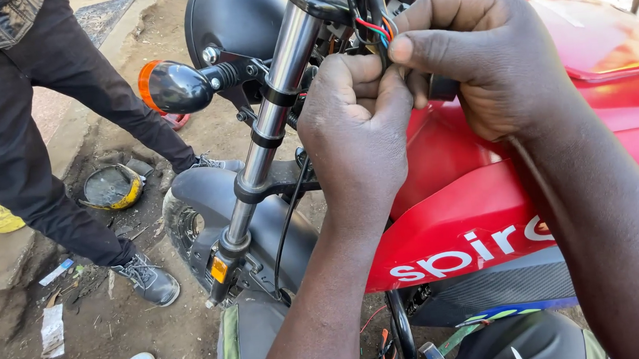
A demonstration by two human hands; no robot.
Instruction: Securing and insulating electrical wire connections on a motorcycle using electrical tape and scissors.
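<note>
Both hands are up at the steering head of the red motorcycle with glossy plastic panels (pixel 479 213). The left hand (pixel 354 136) is clenched around a bundle of thin coloured wires (pixel 378 29) just beside the chrome fork tube (pixel 273 104), and the right hand (pixel 476 60) pinches the same wires between thumb and fingers. Beside the bike, another person's black-trousered legs (pixel 47 138) stand on dirt.

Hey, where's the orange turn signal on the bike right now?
In the head view, the orange turn signal juts out upper left, just left of the chrome fork tube, below the black headlight shell.
</note>
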